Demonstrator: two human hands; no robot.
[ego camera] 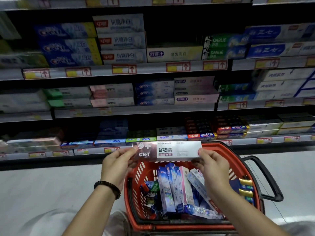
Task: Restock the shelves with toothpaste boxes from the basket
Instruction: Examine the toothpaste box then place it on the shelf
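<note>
Left hand [117,160] and right hand [212,165] each pinching one end of a silver toothpaste box [167,150], held level, red basket [221,149] of boxes at six o'clock below it, stocked shelves [136,109] at twelve o'clock

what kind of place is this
Most likely a shop's toothpaste aisle, a supermarket or drugstore: long shelves stacked with toothpaste boxes, price tags along the shelf edges, and a red shopping basket holding more boxes.
</note>
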